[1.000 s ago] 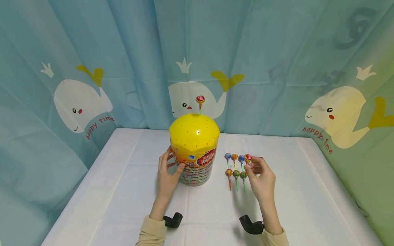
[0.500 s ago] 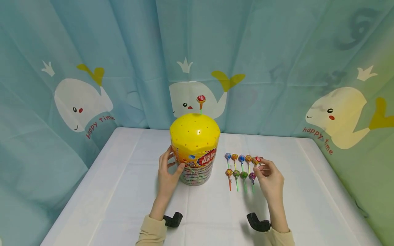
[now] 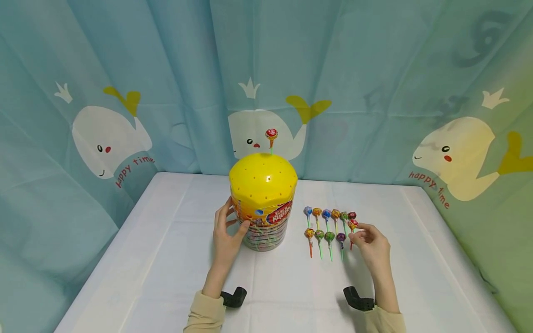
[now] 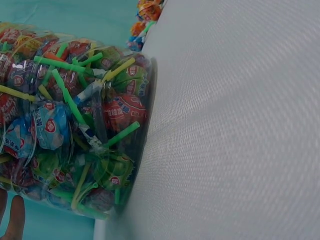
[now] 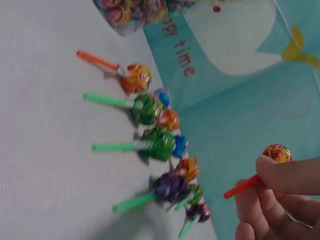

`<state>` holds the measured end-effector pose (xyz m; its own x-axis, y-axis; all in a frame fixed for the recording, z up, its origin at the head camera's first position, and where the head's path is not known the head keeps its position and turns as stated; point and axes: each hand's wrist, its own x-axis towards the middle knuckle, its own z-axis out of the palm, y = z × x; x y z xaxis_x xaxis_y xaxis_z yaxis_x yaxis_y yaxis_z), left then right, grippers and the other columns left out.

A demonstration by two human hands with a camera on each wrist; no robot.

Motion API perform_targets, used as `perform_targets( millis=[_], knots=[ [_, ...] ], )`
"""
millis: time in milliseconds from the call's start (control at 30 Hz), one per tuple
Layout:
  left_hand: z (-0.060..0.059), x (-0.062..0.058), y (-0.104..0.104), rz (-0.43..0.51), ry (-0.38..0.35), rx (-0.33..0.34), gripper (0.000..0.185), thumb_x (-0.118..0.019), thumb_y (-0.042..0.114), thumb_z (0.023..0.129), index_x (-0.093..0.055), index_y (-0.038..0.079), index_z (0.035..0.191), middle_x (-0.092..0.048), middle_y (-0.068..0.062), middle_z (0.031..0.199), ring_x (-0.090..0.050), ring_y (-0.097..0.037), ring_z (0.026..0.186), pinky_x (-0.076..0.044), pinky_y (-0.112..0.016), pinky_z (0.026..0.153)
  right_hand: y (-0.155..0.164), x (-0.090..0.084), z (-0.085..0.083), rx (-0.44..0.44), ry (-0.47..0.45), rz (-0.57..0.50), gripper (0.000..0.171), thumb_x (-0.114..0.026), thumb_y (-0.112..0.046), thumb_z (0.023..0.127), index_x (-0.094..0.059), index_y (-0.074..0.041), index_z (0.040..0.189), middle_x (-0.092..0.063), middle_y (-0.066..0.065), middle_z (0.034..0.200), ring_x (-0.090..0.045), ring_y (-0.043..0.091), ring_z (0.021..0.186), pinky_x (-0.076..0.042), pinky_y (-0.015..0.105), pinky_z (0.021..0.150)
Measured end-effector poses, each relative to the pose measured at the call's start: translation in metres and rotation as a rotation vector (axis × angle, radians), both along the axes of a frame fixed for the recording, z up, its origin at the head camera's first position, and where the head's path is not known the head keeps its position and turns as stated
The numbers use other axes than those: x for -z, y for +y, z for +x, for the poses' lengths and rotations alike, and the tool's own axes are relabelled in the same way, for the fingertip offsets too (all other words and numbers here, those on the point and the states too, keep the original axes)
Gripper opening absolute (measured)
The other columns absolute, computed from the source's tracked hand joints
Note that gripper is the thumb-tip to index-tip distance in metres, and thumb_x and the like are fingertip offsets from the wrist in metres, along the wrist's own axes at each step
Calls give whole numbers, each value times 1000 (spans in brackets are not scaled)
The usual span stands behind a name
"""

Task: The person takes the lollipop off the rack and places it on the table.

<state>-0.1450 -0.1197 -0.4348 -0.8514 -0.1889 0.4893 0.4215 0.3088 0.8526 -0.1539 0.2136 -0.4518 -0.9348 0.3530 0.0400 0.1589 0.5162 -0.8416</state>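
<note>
A lollipop point(image 3: 352, 225) with a red stick is pinched by the stick in the right hand point(image 3: 372, 245), so that grip is closed on it, thumb on top in the right wrist view. It's held just above the right end of the front row, not lying on the bench point(image 3: 166, 259).

9 other lollipops point(image 3: 329, 225) are laid out in 2 rows next to it: 5 at the back, 4 in front, sticks pointing toward the person.

The clear tub point(image 3: 263, 203) with the yellow dome lid is steadied by the left hand point(image 3: 226, 236), fingers curled round its side. It's packed with wrapped lollipops, and 1 more lollipop point(image 3: 271, 134) is stuck upright in the lid.
</note>
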Motion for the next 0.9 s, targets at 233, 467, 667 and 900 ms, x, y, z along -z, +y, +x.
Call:
perform_targets(
  millis=[233,467,667,900],
  knots=[
    [0,0,0,7,3,2,70,-68,4,83,-37,0,146,-44,-27,133,-46,-39,120,-46,-51,90,17,12,0,-56,-127,-26,38,-70,-13,86,-61,2,120,-65,-11,71,-52,-4,67,-39,16,66],
    [0,0,0,2,5,1,70,-68,3,83,-37,0,145,-44,-28,133,-46,-39,120,-46,-51,90,24,23,0,-93,-204,-39,41,-70,-15,86,-60,5,120,-67,-10,74,-53,-3,66,-42,17,63],
    [-1,1,-1,5,9,3,70,-68,3,82,-37,-1,145,-44,-28,132,-46,-39,119,-46,-53,90,21,31,-1,-95,-224,5,38,-69,-14,86,-61,7,116,-70,-2,76,-59,2,59,-42,21,55],
    [-1,0,0,6,4,1,70,-68,1,82,-37,-1,145,-44,-28,132,-46,-40,119,-46,-53,90,19,34,-2,-70,-237,64,36,-68,-14,85,-62,7,114,-67,2,73,-57,5,57,-39,25,55]
  ],
)
